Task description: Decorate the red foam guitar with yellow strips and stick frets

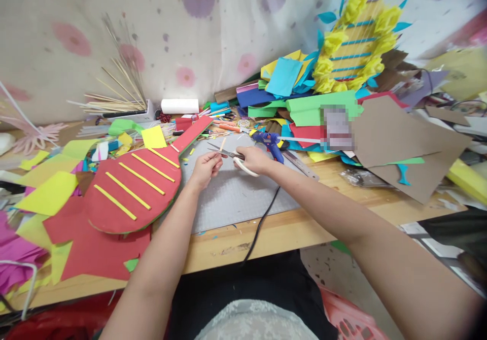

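Observation:
My right hand [254, 160] is wrapped round the scissors [245, 167], which have white handles. Their blades point left, parted, toward the fingertips of my left hand [207, 169]. Those fingers are pinched on a thin pale strip [222, 144] that stands up between the blades. Whether it is wood or paper I cannot tell. Below both hands lies a grey cutting mat [236, 198]. Left of my left hand rests a red guitar-shaped cutout [129, 190] with several yellow strips across it and a green edge.
A blue glue gun [268, 141] lies just beyond my right hand, near a metal ruler [300, 165]. A black cable [262, 222] crosses the mat's front edge. Coloured paper heaps both sides. A guitar with yellow paper flowers [352, 51] stands at the back right.

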Demonstrator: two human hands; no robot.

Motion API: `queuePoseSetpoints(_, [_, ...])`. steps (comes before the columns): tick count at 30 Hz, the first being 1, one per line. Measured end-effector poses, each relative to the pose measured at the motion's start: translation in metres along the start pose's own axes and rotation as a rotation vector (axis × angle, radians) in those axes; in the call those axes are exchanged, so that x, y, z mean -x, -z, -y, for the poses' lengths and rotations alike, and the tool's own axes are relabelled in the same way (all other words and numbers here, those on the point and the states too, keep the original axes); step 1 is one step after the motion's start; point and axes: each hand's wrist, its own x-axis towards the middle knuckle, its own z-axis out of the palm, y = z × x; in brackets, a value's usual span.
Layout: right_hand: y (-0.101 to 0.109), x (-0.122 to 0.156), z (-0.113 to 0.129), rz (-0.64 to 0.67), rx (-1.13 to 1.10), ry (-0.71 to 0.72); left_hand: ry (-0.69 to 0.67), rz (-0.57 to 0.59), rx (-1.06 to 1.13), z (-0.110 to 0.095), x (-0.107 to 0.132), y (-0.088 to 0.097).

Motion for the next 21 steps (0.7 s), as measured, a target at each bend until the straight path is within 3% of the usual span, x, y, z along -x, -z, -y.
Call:
queuePoseSetpoints(6, [0.0042,-0.0012,-0.003,0.011,-0.063,0.08,0.06,0.089,0.04,-0.0029,0.0005,0.0016])
queuePoseSetpoints(21, [-0.0013,-0.0015,-0.0001,0.027,0.039,-0.009,0.134,0.062,0.065,-0.0011,-0.0035,0.0059])
